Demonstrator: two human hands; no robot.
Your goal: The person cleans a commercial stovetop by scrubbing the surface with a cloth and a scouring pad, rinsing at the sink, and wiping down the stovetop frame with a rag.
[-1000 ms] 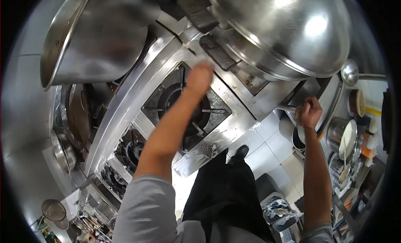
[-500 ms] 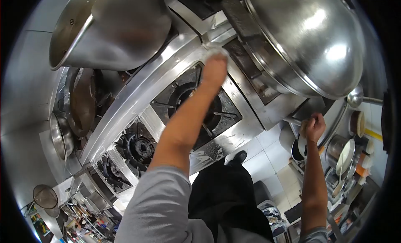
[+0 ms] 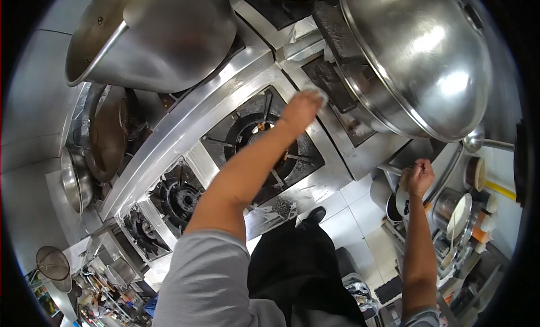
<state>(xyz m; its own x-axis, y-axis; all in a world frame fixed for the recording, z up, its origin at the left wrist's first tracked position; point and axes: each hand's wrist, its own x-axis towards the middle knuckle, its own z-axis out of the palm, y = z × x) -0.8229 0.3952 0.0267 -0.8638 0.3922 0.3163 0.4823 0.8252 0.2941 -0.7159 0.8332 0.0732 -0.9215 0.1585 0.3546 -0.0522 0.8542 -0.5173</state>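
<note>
My left hand (image 3: pixel 304 109) is closed on a white cloth (image 3: pixel 322 96), which it presses on the steel rim of the stove top (image 3: pixel 332 158). That spot lies at the far right corner of a square burner (image 3: pixel 264 141) with a black ring and grate bars. My right hand (image 3: pixel 421 177) is closed in a fist off to the right, at the end of a metal bar (image 3: pixel 389 169). What its fingers wrap round is partly hidden, and I cannot make it out.
A large steel pot (image 3: pixel 169 51) leans at upper left, and a big domed steel bowl (image 3: pixel 427 62) stands at upper right. Smaller burners (image 3: pixel 183 197) lie to the left. Pots and utensils (image 3: pixel 450 209) crowd the right side. A dark wok (image 3: pixel 109 141) sits beyond the curved ledge.
My left hand has moved with the cloth toward the right and nearer to me along the stove rim. My right hand stays closed in nearly the same place. The view has shifted slightly.
</note>
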